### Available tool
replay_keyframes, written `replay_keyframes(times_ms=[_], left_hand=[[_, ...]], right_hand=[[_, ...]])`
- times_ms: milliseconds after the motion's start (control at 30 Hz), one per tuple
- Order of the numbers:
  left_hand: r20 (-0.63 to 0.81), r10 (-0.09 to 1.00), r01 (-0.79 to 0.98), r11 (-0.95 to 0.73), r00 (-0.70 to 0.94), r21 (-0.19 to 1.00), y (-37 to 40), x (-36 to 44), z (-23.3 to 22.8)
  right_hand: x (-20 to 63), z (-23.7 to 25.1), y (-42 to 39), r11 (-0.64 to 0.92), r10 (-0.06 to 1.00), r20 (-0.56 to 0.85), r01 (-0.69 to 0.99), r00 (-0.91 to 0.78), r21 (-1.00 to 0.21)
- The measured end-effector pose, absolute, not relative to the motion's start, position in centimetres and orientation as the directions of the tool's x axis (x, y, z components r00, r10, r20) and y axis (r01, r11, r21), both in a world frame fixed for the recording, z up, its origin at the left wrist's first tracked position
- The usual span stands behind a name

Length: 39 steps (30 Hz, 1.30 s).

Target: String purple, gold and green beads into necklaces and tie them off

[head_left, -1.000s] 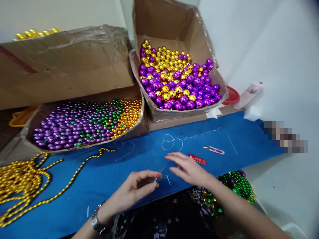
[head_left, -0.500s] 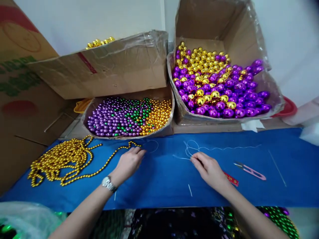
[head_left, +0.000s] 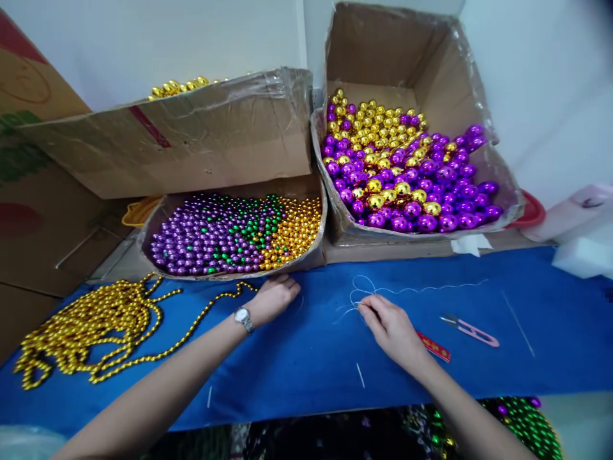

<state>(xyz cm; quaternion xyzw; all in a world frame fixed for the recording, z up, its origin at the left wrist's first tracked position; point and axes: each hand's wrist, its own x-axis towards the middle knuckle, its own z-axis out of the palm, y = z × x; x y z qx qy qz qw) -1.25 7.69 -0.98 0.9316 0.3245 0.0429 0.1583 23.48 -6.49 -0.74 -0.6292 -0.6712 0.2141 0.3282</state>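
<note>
My right hand (head_left: 393, 327) pinches the white thread (head_left: 383, 292) looped on the blue tabletop (head_left: 306, 358); my left hand (head_left: 274, 297) rests loosely curled, holding nothing, by the gold bead strand (head_left: 96, 326). Pink snips (head_left: 472, 331) lie right, bead boxes (head_left: 234, 233) far. I can't read any writing.

Plain white walls (head_left: 191, 38) meet in a corner behind a table under blue cloth (head_left: 550, 358); soft, even light fills the room.
</note>
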Motion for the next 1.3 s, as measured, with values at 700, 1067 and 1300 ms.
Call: replay_keyframes(times_ms=[700, 1067, 1300], left_hand=[[-0.599, 0.683, -0.261, 0.722, 0.418, 0.641, -2.9, 7.3, -1.6], [-0.585, 0.705, -0.313, 0.705, 0.401, 0.636, -2.6, 7.5, -1.0], [-0.541, 0.735, -0.413, 0.678, 0.410, 0.608, -1.6, 7.3, -1.2]], right_hand=[[21.0, -2.9, -7.1, 0.143, 0.838, 0.518, 0.847, 0.172, -0.512], [19.7, -3.7, -8.1, 0.162, 0.913, 0.401, 0.840, 0.071, -0.517], [20.5, -2.8, -9.4, 0.078, 0.969, 0.217, 0.695, 0.115, -0.715]])
